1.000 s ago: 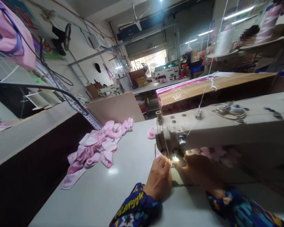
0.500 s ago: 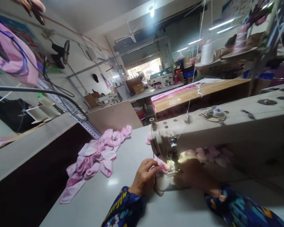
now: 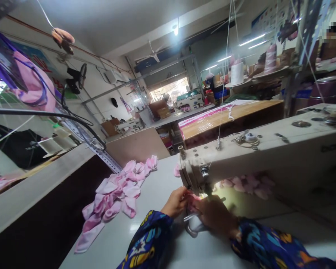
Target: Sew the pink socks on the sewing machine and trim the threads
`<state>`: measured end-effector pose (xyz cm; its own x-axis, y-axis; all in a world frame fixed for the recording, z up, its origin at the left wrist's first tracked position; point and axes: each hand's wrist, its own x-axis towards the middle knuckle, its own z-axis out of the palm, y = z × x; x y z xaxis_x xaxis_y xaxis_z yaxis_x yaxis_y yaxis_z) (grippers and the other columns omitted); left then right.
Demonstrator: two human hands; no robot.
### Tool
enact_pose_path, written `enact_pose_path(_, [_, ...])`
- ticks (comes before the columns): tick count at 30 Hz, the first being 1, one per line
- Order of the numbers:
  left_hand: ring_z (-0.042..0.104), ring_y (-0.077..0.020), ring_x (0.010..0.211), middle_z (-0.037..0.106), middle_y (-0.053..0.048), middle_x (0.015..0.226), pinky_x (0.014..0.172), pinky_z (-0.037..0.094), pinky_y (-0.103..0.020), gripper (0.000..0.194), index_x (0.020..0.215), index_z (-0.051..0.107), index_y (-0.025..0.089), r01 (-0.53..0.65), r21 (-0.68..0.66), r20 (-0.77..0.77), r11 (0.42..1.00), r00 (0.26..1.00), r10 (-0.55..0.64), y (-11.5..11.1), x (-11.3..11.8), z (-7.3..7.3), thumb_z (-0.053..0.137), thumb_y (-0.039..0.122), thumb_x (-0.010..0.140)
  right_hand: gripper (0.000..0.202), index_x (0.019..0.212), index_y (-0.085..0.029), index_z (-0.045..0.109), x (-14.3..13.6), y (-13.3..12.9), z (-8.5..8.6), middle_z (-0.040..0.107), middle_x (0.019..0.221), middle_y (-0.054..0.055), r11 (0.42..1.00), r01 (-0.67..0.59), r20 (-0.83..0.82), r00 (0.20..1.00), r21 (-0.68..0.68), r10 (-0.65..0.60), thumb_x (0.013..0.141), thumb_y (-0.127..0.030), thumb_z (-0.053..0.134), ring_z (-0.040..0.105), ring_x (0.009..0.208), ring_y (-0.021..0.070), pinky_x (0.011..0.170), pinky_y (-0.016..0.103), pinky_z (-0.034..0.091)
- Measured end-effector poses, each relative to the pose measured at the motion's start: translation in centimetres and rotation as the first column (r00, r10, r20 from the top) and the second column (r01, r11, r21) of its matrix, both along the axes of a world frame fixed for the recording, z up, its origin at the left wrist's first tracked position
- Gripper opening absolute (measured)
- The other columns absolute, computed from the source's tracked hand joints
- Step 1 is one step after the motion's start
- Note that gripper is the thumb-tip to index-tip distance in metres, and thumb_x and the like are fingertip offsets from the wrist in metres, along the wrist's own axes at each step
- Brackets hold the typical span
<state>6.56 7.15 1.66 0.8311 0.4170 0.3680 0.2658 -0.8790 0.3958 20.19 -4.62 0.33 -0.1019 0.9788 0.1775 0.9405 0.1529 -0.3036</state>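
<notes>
A sewing machine (image 3: 252, 145) stands in front of me, its lamp lighting the needle area. Just left of the needle, my left hand (image 3: 176, 201) pinches a small pink fabric piece (image 3: 193, 200). My right hand (image 3: 217, 215) is closed at the right side of the same piece, and its fingertips are partly hidden behind the knuckles. The needle and presser foot are mostly covered by the hand and the machine head. To the left on the table lies a heap of pink and white fabric pieces (image 3: 120, 186).
More pink pieces (image 3: 249, 185) lie behind the machine arm. Beyond it stands a cardboard box (image 3: 207, 129). A thread cone (image 3: 236, 73) sits on a stand with threads running down to the machine. At left rises a partition (image 3: 56, 201) with a metal post.
My right hand has moved left and toward me, meeting my left hand at the fabric. My left hand has shifted slightly closer to the needle. The camera view has also shifted a little.
</notes>
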Motion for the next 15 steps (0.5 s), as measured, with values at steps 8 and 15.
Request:
enact_pose_path(8, [0.058, -0.0192, 0.077, 0.065, -0.006, 0.081, 0.069, 0.05, -0.031, 0.021, 0.089, 0.067, 0.019, -0.098, 0.223, 0.171, 0.97, 0.983, 0.06, -2.2, -0.5, -1.8, 0.05, 0.009, 0.08, 0.019, 0.088, -0.016, 0.064, -1.1, -1.3, -1.5, 0.069, 0.074, 0.007, 0.987, -0.161, 0.038, 0.986, 0.028, 0.16, 0.079, -0.01, 0.049, 0.063, 0.065, 0.0213, 0.052, 0.029, 0.033])
enact_pose_path(15, [0.056, -0.0205, 0.091, 0.066, -0.008, 0.091, 0.083, 0.047, -0.038, 0.017, 0.097, 0.064, 0.019, 0.085, 0.585, 0.14, 0.807, 0.969, -0.204, -2.5, -0.5, 0.5, 0.048, 0.018, 0.091, 0.026, 0.103, -0.013, 0.062, -0.5, -1.6, -0.5, 0.07, 0.081, 0.011, 1.0, 0.002, -0.033, 0.999, -0.014, -0.002, 0.084, -0.012, 0.045, 0.066, 0.073, 0.0242, 0.06, 0.03, 0.04])
